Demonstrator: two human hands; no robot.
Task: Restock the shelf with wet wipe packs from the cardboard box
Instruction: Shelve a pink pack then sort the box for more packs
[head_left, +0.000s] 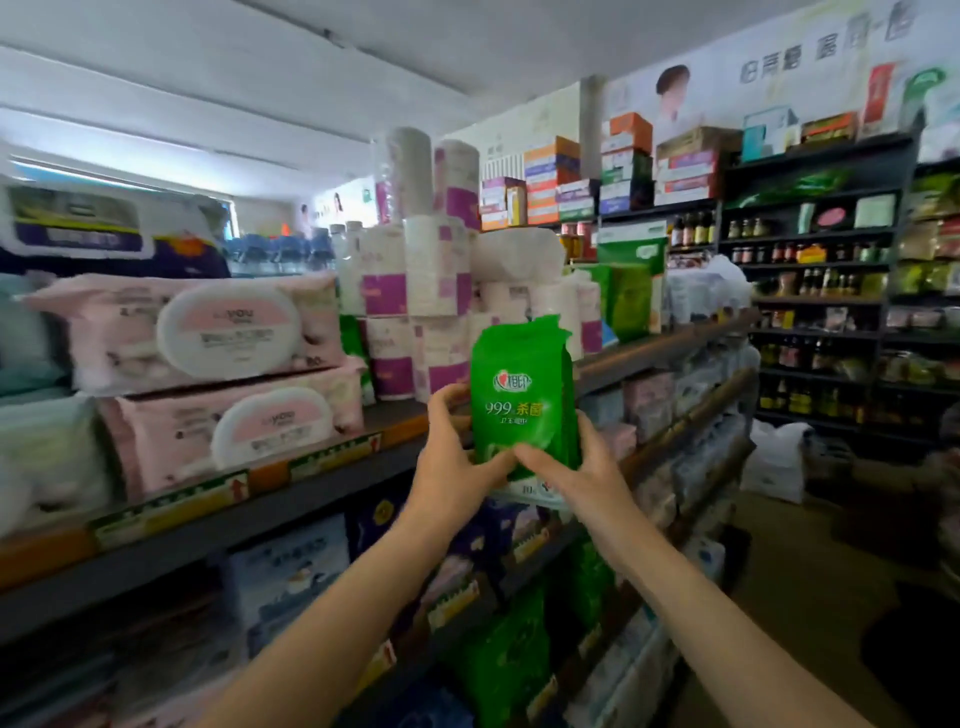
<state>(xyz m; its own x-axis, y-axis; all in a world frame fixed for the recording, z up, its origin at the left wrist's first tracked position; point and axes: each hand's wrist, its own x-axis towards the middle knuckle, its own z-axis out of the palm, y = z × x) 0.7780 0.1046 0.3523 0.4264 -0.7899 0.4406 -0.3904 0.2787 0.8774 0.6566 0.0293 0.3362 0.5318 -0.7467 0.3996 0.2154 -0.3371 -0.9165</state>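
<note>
Green wet wipe pack (522, 395): glossy film, upright, white logo and "999" lettering on its face, crimped top edge, white strip at the base. It is held in the air in front of the top shelf (332, 483) edge, beside stacked toilet roll packs (415, 291). Left hand (457, 457) is closed on the pack's lower left side; right hand (576, 467) is closed on its lower right corner. Two pink wipe packs (208, 374) with white lids lie stacked on the shelf to the left. Cardboard box not visible.
</note>
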